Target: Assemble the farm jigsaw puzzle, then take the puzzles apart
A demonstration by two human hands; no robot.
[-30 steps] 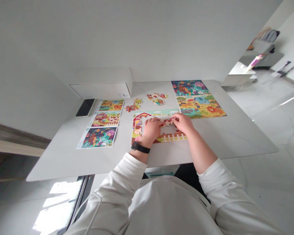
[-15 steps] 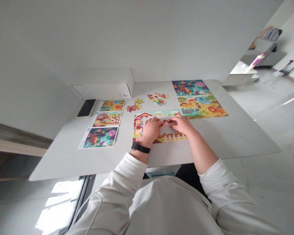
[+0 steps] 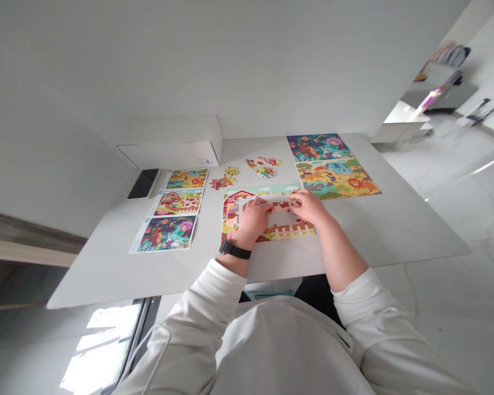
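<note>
A farm jigsaw puzzle (image 3: 294,233) with a red barn and a white fence lies in front of me, its border joined around a gap in the middle. Brown-and-white patterned puzzle pieces (image 3: 280,207) sit inside that border, between my hands. My left hand (image 3: 253,219), with a black watch on its wrist, has its fingers closed at the left end of these pieces. From the other side, the fingertips of my right hand (image 3: 309,206) pinch the right end, by the puzzle's right border. My fingers hide part of the pieces.
Loose puzzle pieces lie in two groups beyond the puzzle, a left group (image 3: 225,179) and a right group (image 3: 263,166). Picture cards (image 3: 179,201), a phone (image 3: 144,183) and a white box (image 3: 168,153) are at left. Two finished puzzles (image 3: 335,178) lie at right.
The fingers of my right hand have shifted slightly to the right, showing more of the patterned pieces. My left hand stays at the left end. The view has moved a little.
</note>
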